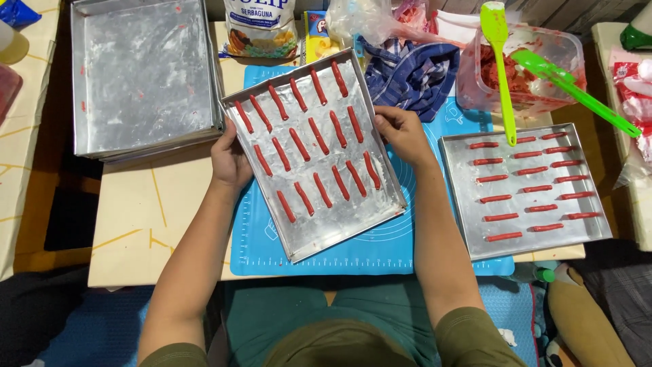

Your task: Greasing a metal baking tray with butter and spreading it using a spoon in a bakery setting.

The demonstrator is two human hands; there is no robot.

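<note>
A rectangular metal baking tray [339,228] lies tilted on a blue silicone mat [380,255], carrying several rows of thin red dough sticks [319,136]. My left hand [229,160] grips the tray's left rim. My right hand [401,132] holds its right rim, fingers curled over the edge. Both forearms reach in from the bottom of the view.
A second tray [462,204] of red sticks sits at the right. A stack of empty floured trays [142,75] is at upper left. Behind are a flour bag [260,27], a blue checked cloth [411,75], and a plastic tub [570,47] of red dough with two green spatulas [499,68].
</note>
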